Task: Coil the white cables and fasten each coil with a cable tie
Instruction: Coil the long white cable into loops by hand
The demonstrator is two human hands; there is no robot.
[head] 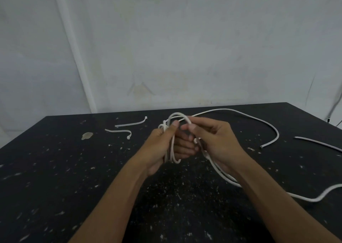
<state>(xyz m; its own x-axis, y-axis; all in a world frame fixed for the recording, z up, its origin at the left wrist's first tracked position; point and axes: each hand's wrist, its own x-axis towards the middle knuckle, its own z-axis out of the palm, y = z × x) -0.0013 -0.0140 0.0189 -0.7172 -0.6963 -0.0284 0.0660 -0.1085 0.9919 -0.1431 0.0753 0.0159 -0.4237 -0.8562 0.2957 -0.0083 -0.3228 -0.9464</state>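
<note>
Head view only. Left hand [162, 144] holds a small coil of thin white round cable [173, 143] above the speckled black tabletop [55, 168]; its fingers are curled round the loops, thumb pressed on top. Right hand [216, 141] pinches the top loop between thumb and forefinger, the other fingers folded loosely behind it.

From the right hand the loose run of the same cable arcs out over the table to a cut end at the far right; a second run drops under the right wrist and trails off toward the right edge. Whether the short white cable piece [318, 143] at far right belongs to it or is a second cable, cannot tell.

Two white plastic cable ties [131, 123] lie on the table left of the hands, apart from each other, neither in use.

Handling, my read: cable is light, springy, holds a curve, smooth jacket. Loops will want to spring open, so keep the left hand clamped where the turns cross and feed slack with the right. Tie should go round that clamped spot.

No brands, labels or legible writing anywhere.
</note>
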